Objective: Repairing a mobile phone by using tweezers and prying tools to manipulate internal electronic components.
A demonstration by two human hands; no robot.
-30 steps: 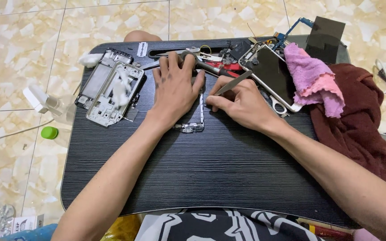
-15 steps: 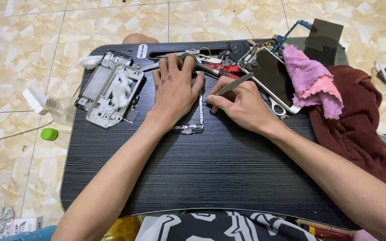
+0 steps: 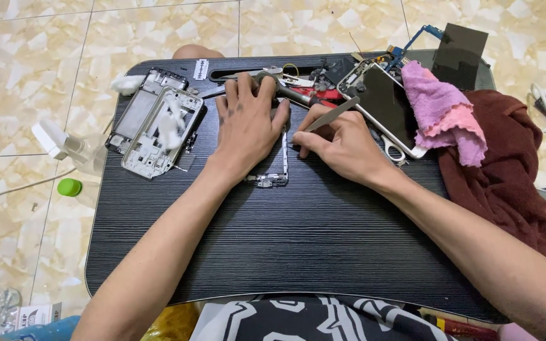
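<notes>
My left hand (image 3: 246,126) lies flat, palm down, on a thin metal phone frame (image 3: 278,179) on the black lap table (image 3: 298,240). Only the frame's right side and lower edge show past the hand. My right hand (image 3: 342,144) grips metal tweezers (image 3: 331,115), with their tip down at the frame's right side, close to my left hand's little finger.
Two stripped phone housings (image 3: 159,123) lie at the table's left. A phone with a dark screen (image 3: 387,107), scissors (image 3: 394,151), a red-handled tool (image 3: 316,96), a pink cloth (image 3: 443,113) and a dark red towel (image 3: 507,170) crowd the right. A green cap (image 3: 69,187) and a spray bottle (image 3: 64,146) rest on the tiled floor.
Both hands stay on the frame. The tweezers tip has shifted only slightly along the frame's right side.
</notes>
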